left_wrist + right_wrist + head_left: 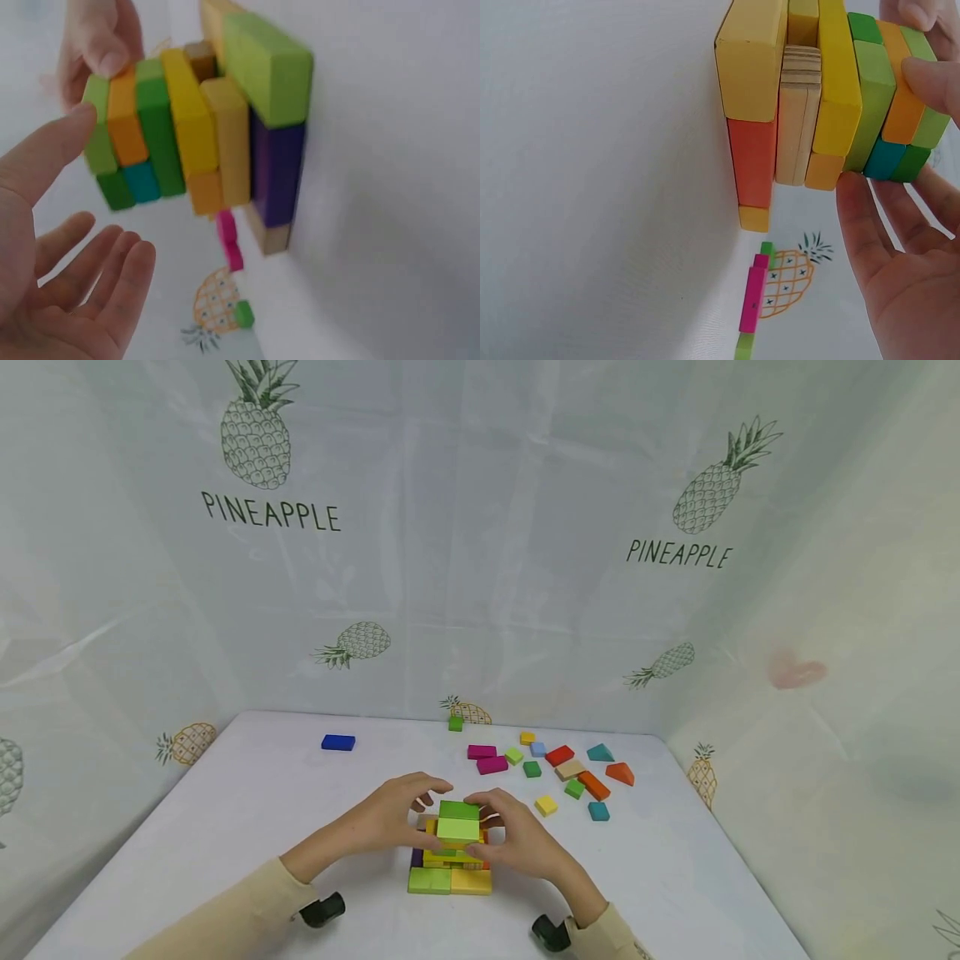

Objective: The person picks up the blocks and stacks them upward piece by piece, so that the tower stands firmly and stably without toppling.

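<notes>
A tower of coloured wooden blocks stands on the white table in front of me. Light green and dark green blocks form its top layer, above an orange and a teal block. At the tower's left is my left hand, thumb tip right at the light green block's edge, other fingers spread and apart from the tower. My right hand holds the upper layers from the right, thumb on the near side, fingertips against the far side.
Loose blocks lie at the back right, among them magenta, red, teal and yellow ones. A blue block lies at the back left. A green block sits by the pineapple-printed curtain behind the table.
</notes>
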Available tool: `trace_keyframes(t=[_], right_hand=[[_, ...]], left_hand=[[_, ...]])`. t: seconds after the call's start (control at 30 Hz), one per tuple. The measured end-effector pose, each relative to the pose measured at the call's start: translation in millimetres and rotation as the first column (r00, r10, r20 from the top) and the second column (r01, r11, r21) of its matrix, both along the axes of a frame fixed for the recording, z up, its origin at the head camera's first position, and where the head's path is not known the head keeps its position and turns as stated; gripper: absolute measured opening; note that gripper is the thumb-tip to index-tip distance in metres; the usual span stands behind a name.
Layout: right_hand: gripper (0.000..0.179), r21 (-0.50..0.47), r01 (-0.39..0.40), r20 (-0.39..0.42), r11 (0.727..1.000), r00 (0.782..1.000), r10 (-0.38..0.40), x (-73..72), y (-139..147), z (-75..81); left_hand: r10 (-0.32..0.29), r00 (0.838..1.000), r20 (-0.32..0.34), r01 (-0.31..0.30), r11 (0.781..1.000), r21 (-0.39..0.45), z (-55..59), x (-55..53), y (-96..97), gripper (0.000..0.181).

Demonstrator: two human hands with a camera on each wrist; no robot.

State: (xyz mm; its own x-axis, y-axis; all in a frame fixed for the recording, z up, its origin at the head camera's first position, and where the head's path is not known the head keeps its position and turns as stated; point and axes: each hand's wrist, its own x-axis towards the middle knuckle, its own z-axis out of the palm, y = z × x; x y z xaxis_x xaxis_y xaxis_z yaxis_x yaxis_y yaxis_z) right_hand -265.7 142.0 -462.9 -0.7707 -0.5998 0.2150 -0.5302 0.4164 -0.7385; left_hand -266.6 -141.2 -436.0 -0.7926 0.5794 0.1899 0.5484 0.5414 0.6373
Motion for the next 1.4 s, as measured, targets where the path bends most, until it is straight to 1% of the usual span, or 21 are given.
trace_keyframes(t=[0.13,0.23,0.3,0.4,0.5,0.63,0.77,0.87,0.93,1.0,1.13,1.23,1.3,1.4], right_hand=[[0.061,0.003,0.003,0.003,1.0,1.0,-0.003,-0.4,0,-0.2],[0.061,0.006,0.009,0.004,1.0,1.0,-0.009,-0.1,0,0.4],[0.061,0.008,0.011,0.002,1.0,1.0,-0.011,0.0,0,0.5],[0.061,0.004,0.011,0.011,1.0,1.0,-0.011,0.2,1,0.5],[0.062,0.001,0.009,0.015,1.0,1.0,-0.009,-0.3,1,-0.7],[0.062,0.003,0.005,0.01,1.0,1.0,-0.005,-0.5,1,-2.7],[0.061,0.004,-0.001,0.001,1.0,1.0,0.001,-0.5,0,-3.0],[0.061,0.004,-0.001,-0.001,1.0,1.0,0.001,-0.1,0,-1.6],[0.061,0.004,0.0,-0.001,1.0,1.0,0.0,0.1,0,-0.7],[0.061,0.002,-0.001,0.001,1.0,1.0,0.001,0.4,0,0.0],[0.061,0.003,-0.003,-0.002,1.0,1.0,0.003,0.6,-1,0.8],[0.061,0.007,-0.002,-0.005,1.0,1.0,0.002,0.7,-1,1.1],[0.061,0.01,0.001,-0.004,1.0,1.0,-0.001,0.8,-1,1.5],[0.061,0.012,0.005,-0.003,1.0,1.0,-0.005,1.0,-1,2.1]], left_hand=[[0.016,1.0,0.005,-0.016,1.0,0.003,9.3,-7.7,-14.1,0.079],[0.057,0.998,-0.027,-0.057,0.998,-0.009,15.7,-16.8,-27.5,0.078],[0.084,0.995,-0.049,-0.084,0.996,-0.004,18.7,-24.9,-38.9,0.077],[0.136,0.987,-0.086,-0.136,0.991,0.003,17.2,-41.5,-57.6,0.075],[0.185,0.976,-0.112,-0.185,0.983,0.01,8.8,-62.4,-78.9,0.073],[0.263,0.958,-0.11,-0.266,0.964,-0.008,-6.8,-88.7,-108.2,0.07],[0.335,0.939,-0.077,-0.339,0.939,-0.055,-20.5,-108.1,-134.5,0.069],[0.372,0.926,-0.063,-0.377,0.92,-0.107,-29.1,-118.3,-149.5,0.068],[0.384,0.921,-0.064,-0.389,0.91,-0.143,-33.7,-122.7,-156.6,0.067],[0.379,0.923,-0.07,-0.386,0.907,-0.169,-36.6,-124.8,-161.3,0.066],[0.343,0.934,-0.098,-0.356,0.912,-0.203,-39.6,-123.7,-164.6,0.063],[0.319,0.939,-0.127,-0.34,0.917,-0.208,-40.5,-121.0,-163.0,0.057],[0.313,0.937,-0.154,-0.34,0.918,-0.206,-41.4,-120.1,-162.0,0.052],[0.315,0.933,-0.176,-0.346,0.919,-0.187,-42.4,-119.2,-161.3,0.044]])
